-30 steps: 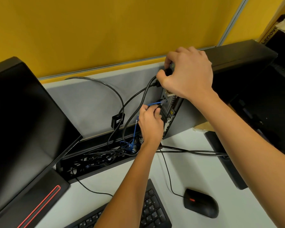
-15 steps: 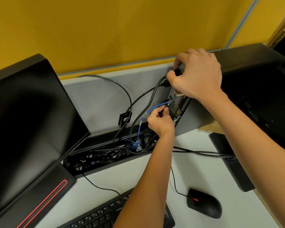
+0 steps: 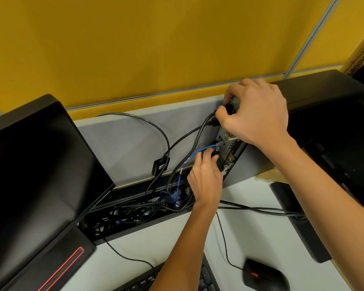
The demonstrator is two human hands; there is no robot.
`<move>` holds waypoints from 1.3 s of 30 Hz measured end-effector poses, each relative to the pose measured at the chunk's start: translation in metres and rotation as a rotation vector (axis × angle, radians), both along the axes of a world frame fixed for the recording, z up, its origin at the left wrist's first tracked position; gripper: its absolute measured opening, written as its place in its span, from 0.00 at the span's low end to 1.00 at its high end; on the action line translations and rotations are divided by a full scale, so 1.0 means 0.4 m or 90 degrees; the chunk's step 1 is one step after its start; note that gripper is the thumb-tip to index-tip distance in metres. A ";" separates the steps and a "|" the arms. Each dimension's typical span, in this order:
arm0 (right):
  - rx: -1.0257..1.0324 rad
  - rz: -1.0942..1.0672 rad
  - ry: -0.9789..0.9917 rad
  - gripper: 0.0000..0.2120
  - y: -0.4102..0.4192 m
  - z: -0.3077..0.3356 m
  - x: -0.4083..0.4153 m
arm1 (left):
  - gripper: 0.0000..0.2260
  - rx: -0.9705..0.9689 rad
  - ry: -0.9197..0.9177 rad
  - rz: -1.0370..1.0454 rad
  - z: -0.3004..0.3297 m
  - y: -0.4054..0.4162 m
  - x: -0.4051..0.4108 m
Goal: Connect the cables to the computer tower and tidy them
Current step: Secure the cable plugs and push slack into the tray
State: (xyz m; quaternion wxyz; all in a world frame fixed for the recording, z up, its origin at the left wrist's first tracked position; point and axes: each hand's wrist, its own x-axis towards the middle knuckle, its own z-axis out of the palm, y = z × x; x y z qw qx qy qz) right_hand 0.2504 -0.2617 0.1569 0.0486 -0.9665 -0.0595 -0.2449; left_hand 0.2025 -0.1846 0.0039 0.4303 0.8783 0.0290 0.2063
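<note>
Left hand (image 3: 206, 177), centre of frame, has fingers curled on a dark plug at the rear panel of the computer tower (image 3: 324, 89), just under the blue cable (image 3: 194, 153); whether that plug is seated yet, can't tell. Right hand (image 3: 254, 110), upper right, grips the top rear corner of the tower w/ thumb and fingers round the black power plug (image 3: 213, 120) there, prob. steadying the case.

Tower stands at the back of the bench (image 3: 250, 227), rear panel facing frame left. Progress, as a judgement: roughly mid-way. Blue cable and two thick black leads already reach the panel, so several connections look done; at least one plug is in hand.

Tidying looks not started: cable tray (image 3: 135, 215) below holds a loose tangle, leads loop over the grey partition (image 3: 122, 143), and thin wires trail across the bench to the mouse (image 3: 265, 276) and keyboard (image 3: 206, 280). Monitor (image 3: 29, 164) sits at frame left.
</note>
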 end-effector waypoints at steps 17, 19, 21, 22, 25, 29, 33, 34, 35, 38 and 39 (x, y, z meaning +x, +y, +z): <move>0.004 0.009 -0.002 0.13 0.004 0.004 -0.002 | 0.08 0.283 0.095 -0.158 0.141 0.094 0.124; 0.006 0.003 -0.003 0.13 0.005 0.005 -0.002 | 0.08 0.293 0.091 -0.189 0.144 0.100 0.126; 0.009 -0.002 -0.006 0.13 0.005 0.005 -0.002 | 0.08 0.302 0.095 -0.206 0.146 0.105 0.129; 0.008 -0.005 -0.007 0.13 0.006 0.004 -0.001 | 0.08 0.307 0.098 -0.208 0.147 0.108 0.130; 0.003 -0.012 -0.004 0.12 0.010 0.002 0.000 | 0.07 0.312 0.092 -0.202 0.145 0.113 0.133; 0.014 -0.019 -0.004 0.12 0.012 0.004 -0.003 | 0.11 0.230 0.086 -0.205 0.128 0.115 0.123; 0.012 -0.023 -0.006 0.11 0.013 0.002 -0.003 | 0.12 0.200 0.070 -0.226 0.113 0.115 0.129; 0.011 -0.024 -0.008 0.11 0.015 0.003 -0.002 | 0.12 0.197 0.060 -0.230 0.112 0.116 0.130; 0.010 -0.025 -0.010 0.11 0.016 0.002 -0.002 | 0.12 0.193 0.047 -0.229 0.112 0.117 0.129; 0.006 -0.025 -0.015 0.11 0.015 0.002 -0.001 | 0.11 0.164 0.040 -0.226 0.113 0.114 0.127; 0.005 -0.024 -0.014 0.11 0.015 0.001 0.000 | 0.12 0.154 0.054 -0.229 0.113 0.114 0.130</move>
